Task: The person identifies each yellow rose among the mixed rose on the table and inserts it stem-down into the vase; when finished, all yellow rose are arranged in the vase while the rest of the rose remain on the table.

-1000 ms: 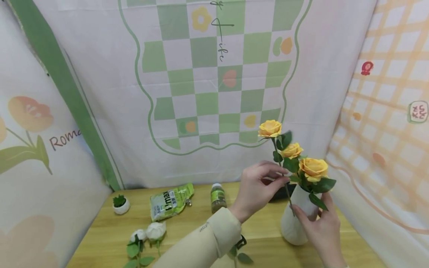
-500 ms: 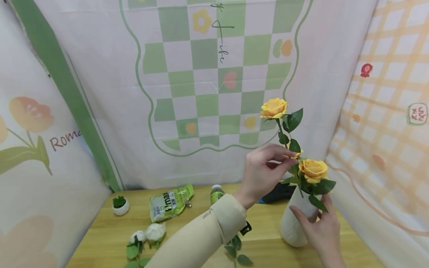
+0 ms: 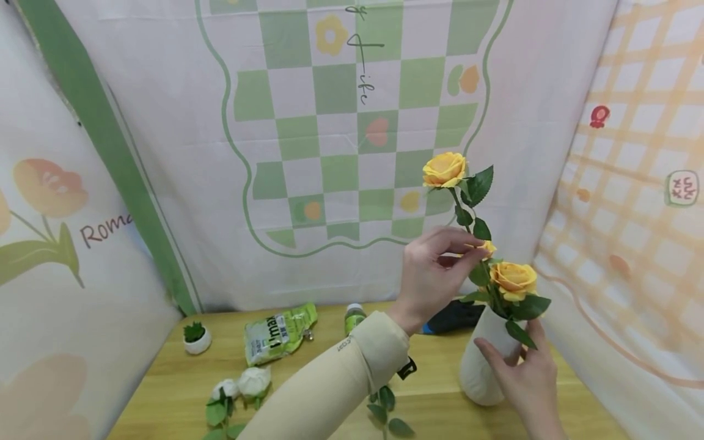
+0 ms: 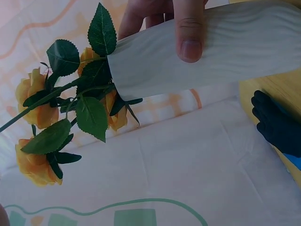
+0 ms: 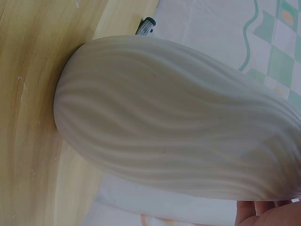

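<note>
My left hand (image 3: pixel 437 272) pinches the stem of a yellow rose (image 3: pixel 444 170) above the white vase (image 3: pixel 481 373). The held stem leans into the leaves at the vase mouth; whether its lower end is inside is hidden. Other yellow roses (image 3: pixel 514 281) stand in the vase, with green leaves around the rim. Low on the right, my right hand (image 3: pixel 528 379) grips the upper part of the vase, thumb in front and fingers behind. The left wrist view shows that thumb on the vase (image 4: pixel 244 42). Wavy ridges on the vase (image 5: pixel 174 117) fill the right wrist view.
On the wooden table (image 3: pixel 165 379) lie white flowers (image 3: pixel 255 382), a leafy stem (image 3: pixel 385 409) and a green bag (image 3: pixel 277 333). A small bottle (image 3: pixel 354 316), a potted succulent (image 3: pixel 196 337) and a dark glove (image 3: pixel 456 316) are farther back. Printed cloth hangs on the sides.
My left hand has lifted the rose upward and slightly right, then tilted it a little. Its stem end, earlier in front of the vase by my right thumb, is now lost among the leaves.
</note>
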Tool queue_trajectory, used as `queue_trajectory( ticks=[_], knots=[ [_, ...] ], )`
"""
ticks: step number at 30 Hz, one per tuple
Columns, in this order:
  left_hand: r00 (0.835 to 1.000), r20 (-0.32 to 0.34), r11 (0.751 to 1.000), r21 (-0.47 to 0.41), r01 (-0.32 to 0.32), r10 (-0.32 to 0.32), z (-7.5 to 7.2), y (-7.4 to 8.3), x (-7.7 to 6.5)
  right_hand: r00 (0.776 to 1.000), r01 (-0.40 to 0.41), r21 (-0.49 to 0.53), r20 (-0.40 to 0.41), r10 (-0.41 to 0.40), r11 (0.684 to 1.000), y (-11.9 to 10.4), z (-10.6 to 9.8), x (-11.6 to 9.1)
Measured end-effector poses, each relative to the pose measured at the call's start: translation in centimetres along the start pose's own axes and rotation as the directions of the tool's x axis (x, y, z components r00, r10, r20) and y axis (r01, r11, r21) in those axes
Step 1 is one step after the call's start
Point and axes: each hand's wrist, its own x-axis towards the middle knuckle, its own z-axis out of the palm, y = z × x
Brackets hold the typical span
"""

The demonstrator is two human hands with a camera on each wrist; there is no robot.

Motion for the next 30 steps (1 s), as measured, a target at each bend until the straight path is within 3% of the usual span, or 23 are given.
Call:
queue_trajectory(
  ticks=[7, 13, 20, 30],
  knots=[
    [1.000, -0.007, 1.000, 0.005, -0.006, 0.006, 0.3, -0.3, -0.1, 1.000, 0.005, 0.021, -0.003, -0.005, 1.000, 0.1, 0.1, 0.0],
    [0.999, 0.042, 1.000, 0.014, -0.005, 0.004, 0.9, -0.7, -0.8, 1.000, -0.026, 0.014, 0.015, 0.026, 1.000, 0.1, 0.0, 0.0],
    [0.994, 0.111, 0.997, 0.082, -0.009, 0.000, 1.6, -1.0, -1.7, 0.998, -0.056, 0.006, 0.039, 0.056, 0.998, -0.1, -0.2, 0.1],
    [0.972, 0.217, 0.991, 0.118, 0.068, -0.093, 3.0, -1.2, -3.2, 0.997, -0.055, 0.005, 0.053, 0.055, 0.998, 0.0, -0.3, 0.0]
  ],
)
